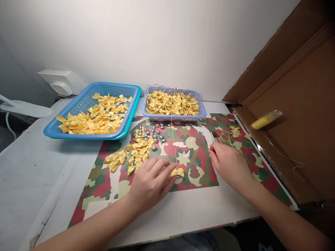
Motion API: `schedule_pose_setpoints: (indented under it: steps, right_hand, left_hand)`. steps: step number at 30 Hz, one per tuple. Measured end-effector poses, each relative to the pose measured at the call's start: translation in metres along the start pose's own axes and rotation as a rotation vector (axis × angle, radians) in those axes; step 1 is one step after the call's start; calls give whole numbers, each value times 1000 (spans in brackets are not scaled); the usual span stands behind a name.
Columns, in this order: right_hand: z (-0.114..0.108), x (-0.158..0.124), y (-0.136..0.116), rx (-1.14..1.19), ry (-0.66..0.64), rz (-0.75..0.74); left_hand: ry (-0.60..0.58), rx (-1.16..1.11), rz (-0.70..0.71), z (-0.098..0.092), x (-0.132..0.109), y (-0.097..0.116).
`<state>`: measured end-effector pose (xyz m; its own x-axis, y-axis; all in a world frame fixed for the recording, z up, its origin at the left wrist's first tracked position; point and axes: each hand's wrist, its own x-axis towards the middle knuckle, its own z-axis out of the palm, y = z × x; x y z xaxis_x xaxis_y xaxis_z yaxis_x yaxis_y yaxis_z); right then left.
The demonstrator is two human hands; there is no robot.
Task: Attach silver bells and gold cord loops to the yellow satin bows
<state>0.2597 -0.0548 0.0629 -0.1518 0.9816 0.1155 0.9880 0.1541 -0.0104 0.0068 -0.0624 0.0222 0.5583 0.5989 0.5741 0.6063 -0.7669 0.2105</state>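
My left hand (151,181) reaches over the patterned sheet, its thumb and index finger closed on the left edge of a small yellow ribbon bow (178,172). A silver bell (177,175) sits at the middle of that bow. From the bow a thin gold cord (172,139) runs straight back to the basket of corded bows. My right hand (229,162) rests to the right with its fingers curled together; what they hold, if anything, is hidden. Just behind it lies a dark slim tool (215,135), partly covered. Loose yellow bows (140,150) and silver bells (154,134) lie beyond my left hand.
A blue basket (52,130) of yellow bows stands at the left. A smaller lavender-blue basket (174,118) holds bows with gold cords. Cord scraps (226,137) lie at the right. A yellow tube (265,119) sticks out by the cardboard wall (293,87).
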Motion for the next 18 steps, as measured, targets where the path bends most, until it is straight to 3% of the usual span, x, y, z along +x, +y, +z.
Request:
schedule_pose_setpoints:
  steps: [4,8,14,18]
  right_hand:
    - [-12,-8,-16,-52,120,-294]
    - [-17,-6,-37,-36,173,-420]
    - [-8,1,-43,20,198,-398]
    - [4,6,-41,83,192,-305]
  left_hand:
    - [32,223,39,-7,20,0]
    - [-26,377,84,-10,33,1]
    - [-68,342,-24,-11,28,-10]
    - [-41,25,-266,-10,22,-17]
